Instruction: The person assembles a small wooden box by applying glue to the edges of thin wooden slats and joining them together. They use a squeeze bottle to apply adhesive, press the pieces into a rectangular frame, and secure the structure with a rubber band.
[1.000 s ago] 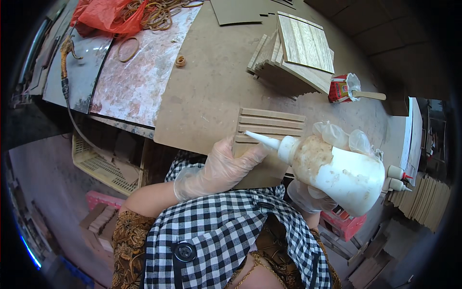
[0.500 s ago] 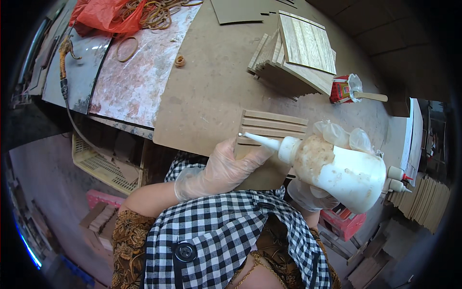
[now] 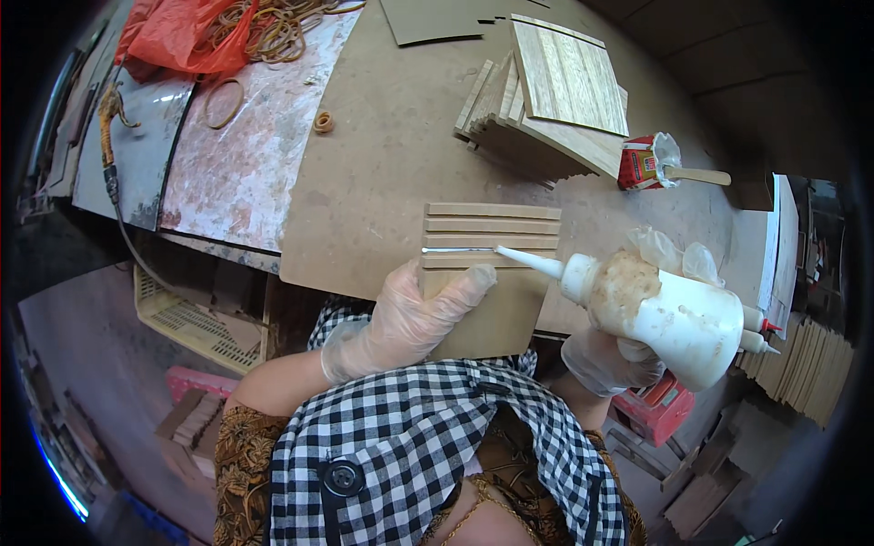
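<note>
My left hand point(image 3: 423, 314), in a clear plastic glove, grips a brown grooved board point(image 3: 492, 314) by its left side, thumb on the face. Several parallel grooves run across the board's far end. A white glue bottle point(image 3: 678, 314) with brown stains lies tilted in my gloved right hand point(image 3: 619, 359), whose fingers wrap round it and are partly hidden behind it. The bottle's long nozzle point(image 3: 528, 261) points left, its tip at one of the grooves. From the board's left edge to the tip, a white line of glue point(image 3: 455, 249) lies in that groove.
Beyond the board stands a stack of wooden panels point(image 3: 569, 82), with a red tub point(image 3: 648, 162) holding a wooden stick beside it. Rubber bands point(image 3: 282, 32) and a red plastic bag point(image 3: 177, 36) lie at the far left. Two small bottles point(image 3: 756, 332) are at the right.
The nozzle tip has moved right along the groove, leaving a white glue line behind it. My right hand and the bottle have shifted slightly right. The board appears a little further left.
</note>
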The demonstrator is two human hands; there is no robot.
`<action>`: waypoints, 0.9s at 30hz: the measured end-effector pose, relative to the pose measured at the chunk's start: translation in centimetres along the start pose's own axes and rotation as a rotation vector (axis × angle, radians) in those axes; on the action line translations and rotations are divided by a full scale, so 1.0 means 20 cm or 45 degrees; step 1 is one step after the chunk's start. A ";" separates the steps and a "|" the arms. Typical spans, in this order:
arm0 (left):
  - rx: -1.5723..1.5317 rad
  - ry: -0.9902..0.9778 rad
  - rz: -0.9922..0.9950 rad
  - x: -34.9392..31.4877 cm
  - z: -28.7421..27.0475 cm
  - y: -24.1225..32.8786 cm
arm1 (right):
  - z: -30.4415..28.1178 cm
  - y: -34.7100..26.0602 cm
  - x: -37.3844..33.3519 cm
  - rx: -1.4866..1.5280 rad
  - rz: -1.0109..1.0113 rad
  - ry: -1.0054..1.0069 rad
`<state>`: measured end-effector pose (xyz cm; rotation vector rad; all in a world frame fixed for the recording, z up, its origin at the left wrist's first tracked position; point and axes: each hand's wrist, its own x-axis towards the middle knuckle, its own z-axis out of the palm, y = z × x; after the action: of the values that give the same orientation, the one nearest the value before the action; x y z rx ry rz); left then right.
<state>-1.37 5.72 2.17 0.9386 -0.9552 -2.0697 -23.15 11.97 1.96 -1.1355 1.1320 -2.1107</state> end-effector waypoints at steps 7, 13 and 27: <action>0.024 0.063 0.004 0.00 -0.01 0.00 | -0.07 -0.03 0.03 0.132 0.011 0.091; -0.023 0.103 -0.054 0.00 0.00 0.01 | -0.12 -0.05 0.04 0.171 0.013 0.143; 0.058 -0.022 -0.067 -0.01 0.00 0.01 | -0.02 0.00 0.03 0.197 0.109 0.074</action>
<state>-1.17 5.79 2.41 0.9802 -1.0009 -2.1109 -23.76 11.69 2.14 -0.9441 1.0047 -2.1368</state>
